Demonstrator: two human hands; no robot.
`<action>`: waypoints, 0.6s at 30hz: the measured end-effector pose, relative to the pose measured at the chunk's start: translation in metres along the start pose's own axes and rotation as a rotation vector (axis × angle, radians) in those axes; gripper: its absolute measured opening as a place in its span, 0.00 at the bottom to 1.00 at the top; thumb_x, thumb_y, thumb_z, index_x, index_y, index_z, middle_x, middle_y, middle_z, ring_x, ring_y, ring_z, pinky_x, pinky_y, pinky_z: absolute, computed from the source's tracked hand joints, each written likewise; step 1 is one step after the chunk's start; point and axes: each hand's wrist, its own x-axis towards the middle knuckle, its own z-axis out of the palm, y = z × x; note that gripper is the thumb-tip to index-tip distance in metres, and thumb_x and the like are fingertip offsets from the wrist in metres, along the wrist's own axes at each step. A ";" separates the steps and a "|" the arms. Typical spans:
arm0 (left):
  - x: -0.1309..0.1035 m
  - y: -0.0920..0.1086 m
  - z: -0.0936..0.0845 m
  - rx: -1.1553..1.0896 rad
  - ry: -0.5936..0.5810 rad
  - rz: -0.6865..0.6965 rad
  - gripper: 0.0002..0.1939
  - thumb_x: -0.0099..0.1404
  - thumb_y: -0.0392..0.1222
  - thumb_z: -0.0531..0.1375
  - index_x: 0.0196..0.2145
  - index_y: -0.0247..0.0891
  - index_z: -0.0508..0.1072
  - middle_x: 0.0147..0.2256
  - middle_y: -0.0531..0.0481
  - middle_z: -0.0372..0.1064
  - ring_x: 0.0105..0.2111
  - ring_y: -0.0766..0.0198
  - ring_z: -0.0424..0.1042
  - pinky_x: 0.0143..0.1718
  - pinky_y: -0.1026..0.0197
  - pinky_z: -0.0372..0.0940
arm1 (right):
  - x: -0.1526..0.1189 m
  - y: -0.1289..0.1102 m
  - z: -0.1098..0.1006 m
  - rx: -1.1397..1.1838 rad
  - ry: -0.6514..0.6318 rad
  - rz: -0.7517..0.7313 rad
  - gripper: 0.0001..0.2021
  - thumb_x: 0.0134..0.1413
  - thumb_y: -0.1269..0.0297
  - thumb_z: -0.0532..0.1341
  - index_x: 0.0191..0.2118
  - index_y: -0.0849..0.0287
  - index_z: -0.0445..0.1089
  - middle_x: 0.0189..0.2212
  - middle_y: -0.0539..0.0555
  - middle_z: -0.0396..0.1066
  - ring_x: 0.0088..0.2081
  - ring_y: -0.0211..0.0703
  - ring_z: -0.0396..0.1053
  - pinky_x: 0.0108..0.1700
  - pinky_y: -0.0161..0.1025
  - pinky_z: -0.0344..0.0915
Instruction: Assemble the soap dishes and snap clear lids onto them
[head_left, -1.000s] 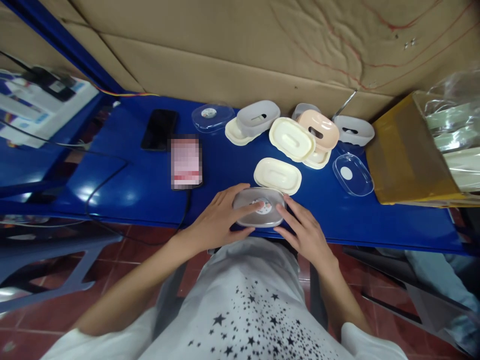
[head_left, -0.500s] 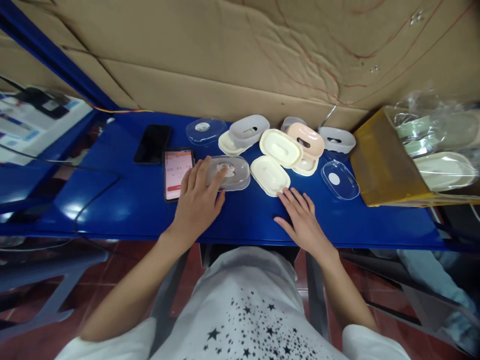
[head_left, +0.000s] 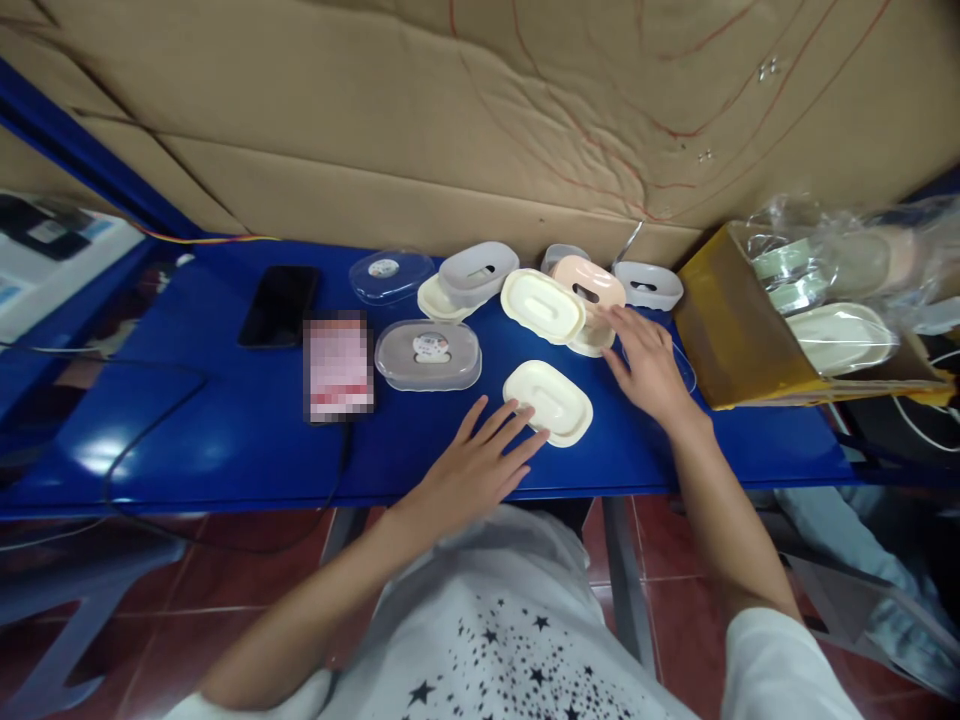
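Standing right of the hands (head_left: 480, 468) (head_left: 651, 362), a box (head_left: 739, 350) holds bagged pieces (head_left: 844, 338).

No readable text, brand or number. Round white sticker (head_left: 431, 347) with small print on the lidded grey oval plastic box (head_left: 393, 352): too small to read. Same for the printed sticker (head_left: 385, 268) on the clear oval plastic lid (head_left: 414, 284) at the back. Pink-screened rectangular phone (head_left: 338, 367): display pixelated. Pale label (head_left: 49, 231) on the black plastic block (head_left: 30, 212), far left: blurred.
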 end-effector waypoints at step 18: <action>-0.025 -0.010 0.005 -0.075 0.333 -0.122 0.26 0.78 0.40 0.64 0.69 0.42 0.65 0.65 0.34 0.69 0.64 0.44 0.72 0.65 0.37 0.71 | -0.049 -0.041 -0.012 0.030 0.384 0.000 0.14 0.74 0.63 0.63 0.61 0.51 0.74 0.53 0.58 0.82 0.55 0.57 0.79 0.59 0.56 0.68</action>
